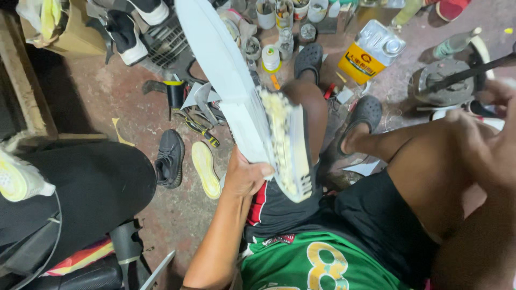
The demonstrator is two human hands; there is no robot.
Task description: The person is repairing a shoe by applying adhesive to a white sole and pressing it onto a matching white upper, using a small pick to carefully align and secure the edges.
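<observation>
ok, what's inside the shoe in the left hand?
Shoe faces sole-side up: crusty yellowish residue on a white midsole. The left hand grips its edge with a white sheet. The interior faces away, unseen.

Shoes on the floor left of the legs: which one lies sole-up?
The yellow-soled one, lying upside down right of the dark sneaker, which lies with its knit upper in view. The left hand holds a separate white sole.

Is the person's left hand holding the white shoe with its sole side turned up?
Yes, the left hand grips the white shoe, its glue-smeared underside facing the camera.
</observation>
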